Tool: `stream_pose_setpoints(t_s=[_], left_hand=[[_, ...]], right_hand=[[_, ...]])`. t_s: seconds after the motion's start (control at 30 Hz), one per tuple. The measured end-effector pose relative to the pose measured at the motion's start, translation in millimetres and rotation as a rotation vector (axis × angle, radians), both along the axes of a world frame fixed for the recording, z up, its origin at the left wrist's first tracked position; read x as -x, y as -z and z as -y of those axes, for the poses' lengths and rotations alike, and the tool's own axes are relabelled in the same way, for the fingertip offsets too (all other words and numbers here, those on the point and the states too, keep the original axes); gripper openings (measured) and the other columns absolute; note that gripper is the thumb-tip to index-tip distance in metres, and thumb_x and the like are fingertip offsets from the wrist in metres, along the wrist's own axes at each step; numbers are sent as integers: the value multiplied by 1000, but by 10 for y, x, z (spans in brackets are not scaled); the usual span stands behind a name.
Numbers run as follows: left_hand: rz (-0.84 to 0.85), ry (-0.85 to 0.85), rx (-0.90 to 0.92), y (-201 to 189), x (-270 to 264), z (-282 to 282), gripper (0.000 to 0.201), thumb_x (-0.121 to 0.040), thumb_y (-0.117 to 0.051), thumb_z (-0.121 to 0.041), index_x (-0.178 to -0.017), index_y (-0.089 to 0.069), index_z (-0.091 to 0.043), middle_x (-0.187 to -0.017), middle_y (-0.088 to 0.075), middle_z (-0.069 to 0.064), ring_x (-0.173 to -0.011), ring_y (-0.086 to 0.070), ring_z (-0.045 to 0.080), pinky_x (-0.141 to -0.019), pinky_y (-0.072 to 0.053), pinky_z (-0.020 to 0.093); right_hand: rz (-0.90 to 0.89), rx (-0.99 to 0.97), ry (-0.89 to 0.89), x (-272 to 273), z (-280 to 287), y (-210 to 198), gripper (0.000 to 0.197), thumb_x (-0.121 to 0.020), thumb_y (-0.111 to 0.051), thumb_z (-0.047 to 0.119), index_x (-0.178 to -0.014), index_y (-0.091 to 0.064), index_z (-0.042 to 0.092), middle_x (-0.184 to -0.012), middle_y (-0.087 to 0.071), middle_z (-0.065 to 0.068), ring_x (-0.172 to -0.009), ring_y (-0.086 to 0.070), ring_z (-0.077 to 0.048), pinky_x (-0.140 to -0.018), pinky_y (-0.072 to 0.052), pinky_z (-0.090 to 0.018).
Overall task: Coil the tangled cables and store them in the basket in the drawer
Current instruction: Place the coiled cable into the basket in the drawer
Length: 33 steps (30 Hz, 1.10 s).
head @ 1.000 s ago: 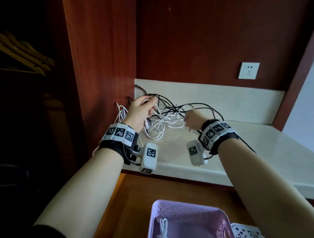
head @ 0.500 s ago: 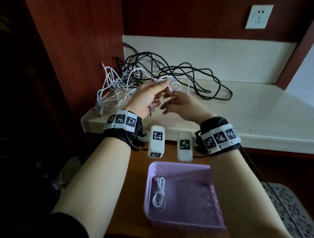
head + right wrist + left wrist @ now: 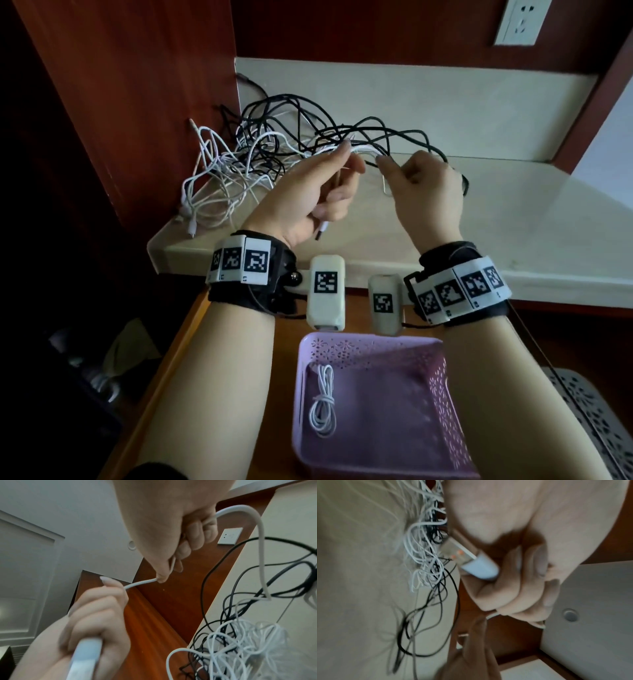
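A tangle of white cables and black cables lies on the pale counter against the left wooden wall. My left hand grips one white cable near its USB plug, which sticks out below the curled fingers. My right hand pinches the same white cable a short way along, and the stretch between the hands is held above the counter. The cable loops on from the right hand down into the tangle. Below, a lilac basket in the open drawer holds one coiled white cable.
A wall socket sits above the counter's pale backsplash. The wooden drawer floor surrounds the basket, and a white perforated basket shows at the lower right. Dark open space lies to the left of the wooden side panel.
The view tilted down from the counter to the drawer and basket. Both hands came out of the tangle with a white cable; the right hand now pinches it farther right of the left.
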State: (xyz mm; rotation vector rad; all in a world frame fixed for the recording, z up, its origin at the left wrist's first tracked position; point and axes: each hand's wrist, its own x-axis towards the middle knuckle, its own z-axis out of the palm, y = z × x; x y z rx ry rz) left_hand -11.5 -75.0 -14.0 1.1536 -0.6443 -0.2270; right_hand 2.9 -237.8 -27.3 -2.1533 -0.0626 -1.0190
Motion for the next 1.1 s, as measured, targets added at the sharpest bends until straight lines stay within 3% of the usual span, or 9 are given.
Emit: stream_pose_setpoints(t_s=[0.13, 0.27, 0.57, 0.67, 0.73, 0.83, 0.9, 0.97, 1.1], left_hand=[[10, 63, 275, -81, 53, 2, 39, -105, -20, -23, -101, -52, -2, -54, -40, -7, -36, -27, -1, -34, -20, 14], [40, -240, 353, -122, -17, -221, 35, -105, -24, -21, -107, -53, -3, -58, -47, -9, -37, -27, 0, -35, -23, 14], [11, -773, 584, -244, -26, -633, 20, -102, -37, -8, -93, -55, -8, -76, -70, -3, -50, -52, 3, -41, -31, 14], [30, -835, 515, -226, -60, -622, 10, -94, -54, -9, -87, -61, -12, -90, -72, 0, -81, -68, 4, -72, -51, 17], [67, -891, 389, -175, -79, -581, 9, -92, -56, -14, -93, -64, -10, -106, -70, 5, -103, -65, 6, -99, -44, 22], [101, -869, 204, -120, -108, -535, 20, -100, -47, -12, -95, -65, -14, -119, -65, 7, -117, -59, 11, -106, -41, 25], [148, -770, 4, -118, -77, -466, 20, -103, -39, -16, -99, -59, -13, -110, -69, 5, -112, -63, 14, -104, -44, 31], [164, -658, -134, -139, -6, -363, 23, -105, -32, -19, -105, -52, -9, -102, -71, 6, -98, -69, 19, -91, -54, 32], [123, -512, -387, -195, 200, -156, 30, -105, -31, -27, -116, -44, -2, -78, -72, 6, -51, -66, 23, -48, -54, 29]], right_hand=[[8, 68, -409, 8, -214, 128, 24, -92, -57, 28, -77, -63, 10, -52, -46, 4, -46, -37, -12, -48, -29, -26], [-321, 194, -658, 26, -322, 256, 24, -98, -48, 19, -115, -65, 18, -55, -53, 6, -48, -47, -3, -57, -39, -14], [-396, 310, -749, 81, -242, 190, 13, -96, -52, 19, -88, -61, 16, -82, -69, 11, -74, -56, 0, -69, -39, -12], [-397, 271, -778, 149, -234, 122, 17, -95, -52, 15, -85, -64, 21, -68, -56, 12, -62, -52, -6, -64, -42, -17], [-365, 227, -817, 251, -234, -10, 17, -96, -52, 16, -90, -68, 20, -65, -54, 12, -56, -44, -3, -59, -38, -15], [-306, 130, -957, 449, -146, -256, 14, -93, -58, 14, -90, -72, 12, -62, -62, 6, -55, -44, 1, -54, -30, -11], [-246, 25, -1006, 518, -59, -367, 13, -87, -62, 22, -84, -74, 18, -65, -59, -16, -58, -42, -12, -52, -27, -19], [-134, -111, -1003, 502, 1, -393, 16, -85, -62, 20, -79, -75, 26, -72, -64, -16, -66, -48, -15, -59, -33, -21], [31, -139, -870, 449, 15, -404, 14, -91, -59, 10, -92, -70, 19, -70, -68, 14, -63, -55, 3, -62, -39, -11]])
